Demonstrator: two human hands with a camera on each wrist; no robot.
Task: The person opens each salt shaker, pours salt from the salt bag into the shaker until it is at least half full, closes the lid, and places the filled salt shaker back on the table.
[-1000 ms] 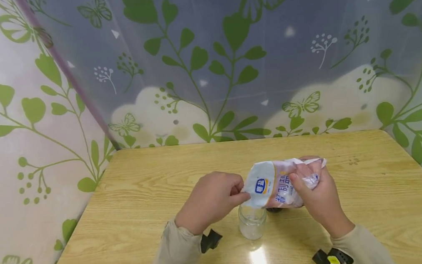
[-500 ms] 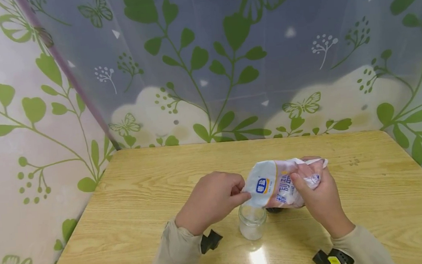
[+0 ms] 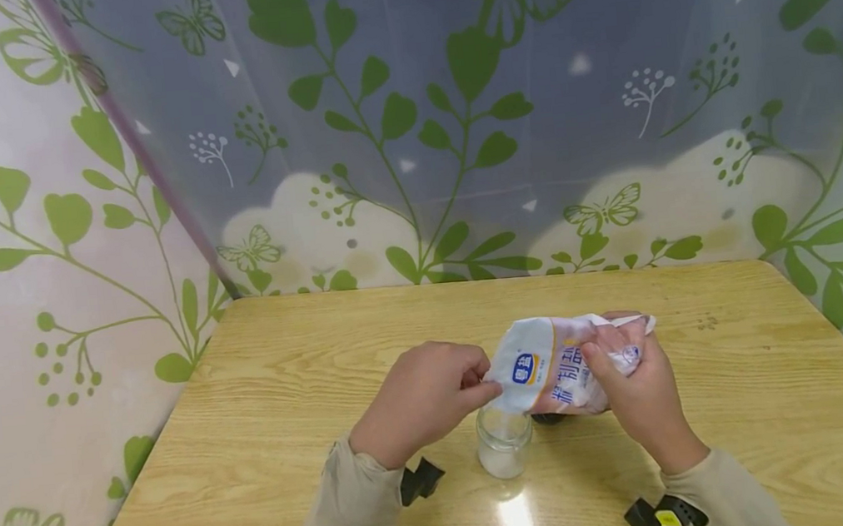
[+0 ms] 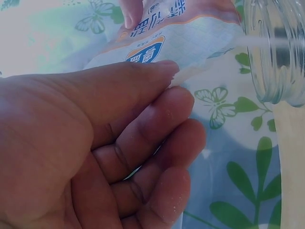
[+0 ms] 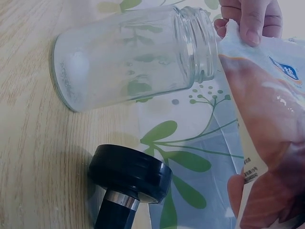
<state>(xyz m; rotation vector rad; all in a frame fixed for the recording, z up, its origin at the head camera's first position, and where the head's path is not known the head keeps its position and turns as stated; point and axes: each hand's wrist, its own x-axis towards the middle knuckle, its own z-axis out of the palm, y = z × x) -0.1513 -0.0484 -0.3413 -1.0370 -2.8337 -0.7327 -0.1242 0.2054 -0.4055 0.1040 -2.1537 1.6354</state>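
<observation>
A pink-and-white bag of salt [image 3: 562,368] is tilted over an upright glass jar [image 3: 504,448]. My left hand [image 3: 426,396] pinches the torn corner of the bag between thumb and index finger, while its other fingers curl loosely. The right hand [image 3: 648,410] grips the bag's crumpled far end, thumb on top. In the left wrist view, a white stream of salt [image 4: 262,41] runs from the bag's opening into the mouth of the jar. White salt [image 5: 76,67] lies at the jar's bottom in the right wrist view. White grains cling to the left fingertips [image 4: 174,191].
Beside the jar stands a black round piece [image 5: 131,171] with a metal collar and black shaft, mostly hidden by the bag in the head view. The wooden table [image 3: 307,331] meets a leaf-patterned cloth wall [image 3: 410,130] behind. Black wrist mounts [image 3: 421,480] sit on both sleeves.
The layer of salt in the jar has grown. The bag's printed face has shifted very slightly to the right and turned a little; both hands stay nearly still.
</observation>
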